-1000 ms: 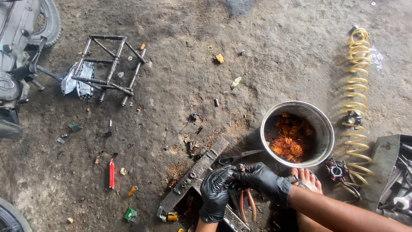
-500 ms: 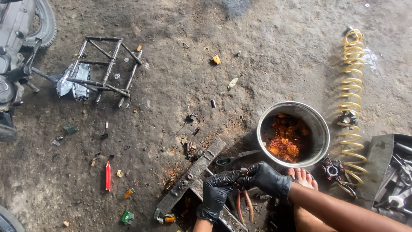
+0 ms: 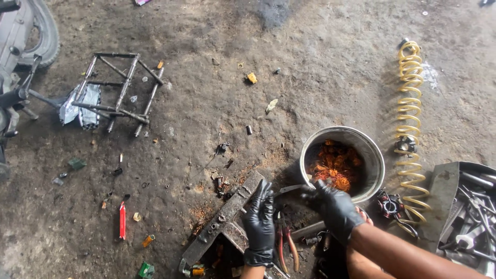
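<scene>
1. The left hand point(image 3: 260, 219), in a black glove, lay fingers together and flat on a long grey metal bar point(image 3: 222, 219) that ran slantwise over the dirt floor point(image 3: 206, 103).
2. The right hand point(image 3: 335, 207), also gloved, had its fingers curled around a thin flat metal piece point(image 3: 291, 189) just beside the near-left rim of a round metal bowl point(image 3: 369, 155).
3. The bowl held orange, rusty bits.
4. Red-handled pliers point(image 3: 287, 248) lay near, between the two wrists.
5. A yellow coil spring point(image 3: 411, 119) stretched along the right; a metal frame point(image 3: 121, 88) sat far left.
</scene>
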